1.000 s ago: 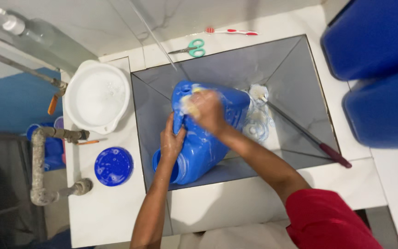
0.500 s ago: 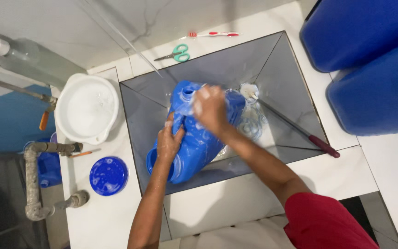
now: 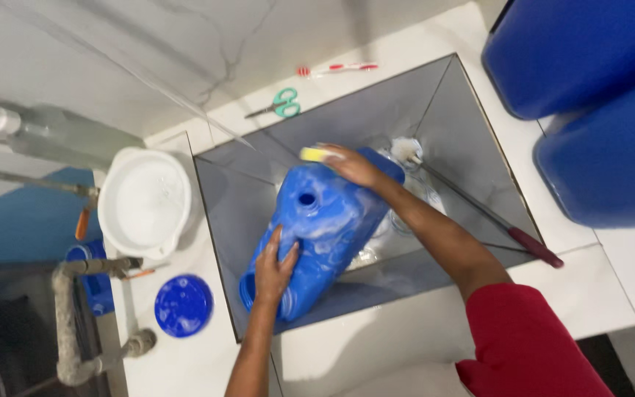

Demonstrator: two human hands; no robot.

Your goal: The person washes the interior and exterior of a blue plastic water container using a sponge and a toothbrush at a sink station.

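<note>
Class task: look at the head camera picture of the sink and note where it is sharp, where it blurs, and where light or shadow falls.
Head view: the blue plastic jug and left hand read fairly sharp; the right hand with its yellow sponge is slightly motion-blurred; soft shadow darkens the grey square sink on its left wall; the white round basin is bright, nearly washed out; straight edges lean from wide-angle distortion.

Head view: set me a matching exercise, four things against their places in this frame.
Things:
1. yellow sponge
2. blue lid
3. scissors
4. white bowl

Places:
A. counter behind the sink
B. counter left of the sink, near the front
C. under the right hand, on the blue jug
D. counter left of the sink, above the lid

Pairs: 1-C, 2-B, 3-A, 4-D
</note>
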